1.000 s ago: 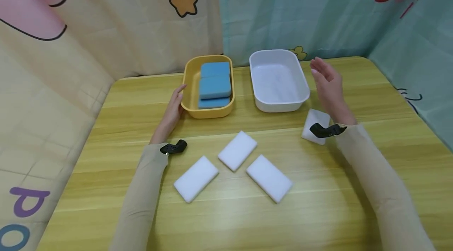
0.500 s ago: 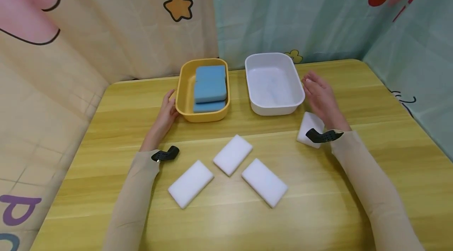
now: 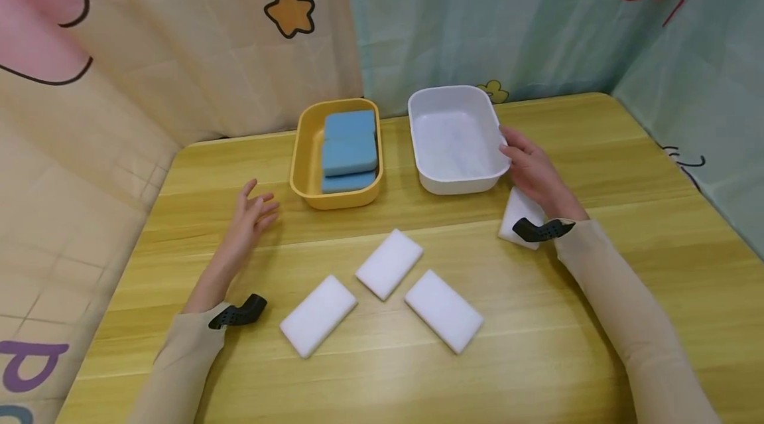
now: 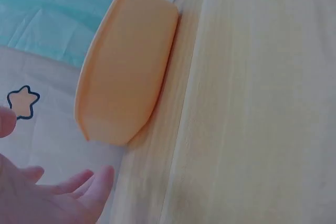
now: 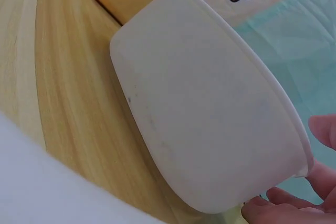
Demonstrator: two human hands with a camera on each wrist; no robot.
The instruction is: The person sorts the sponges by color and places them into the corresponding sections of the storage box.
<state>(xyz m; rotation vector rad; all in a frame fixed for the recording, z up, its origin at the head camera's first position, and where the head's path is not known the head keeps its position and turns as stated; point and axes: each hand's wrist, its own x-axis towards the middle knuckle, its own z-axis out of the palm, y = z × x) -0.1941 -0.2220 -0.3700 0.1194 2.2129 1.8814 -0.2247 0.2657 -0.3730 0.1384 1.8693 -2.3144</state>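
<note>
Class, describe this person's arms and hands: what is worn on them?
Both sleeves are long, plain and beige. A small black, bent device sits at each cuff. The left hand and right hand are bare, with no gloves.

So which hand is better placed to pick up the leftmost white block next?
Probably the left hand: it's empty and nearer that block, while the right hand is at the white bin.

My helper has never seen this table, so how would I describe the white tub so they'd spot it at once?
Start at the wooden table and look along its far edge, by the curtain. The white tub stands there with the person's right hand on it. It is empty, while the yellow tub to its left holds blue blocks.
</note>
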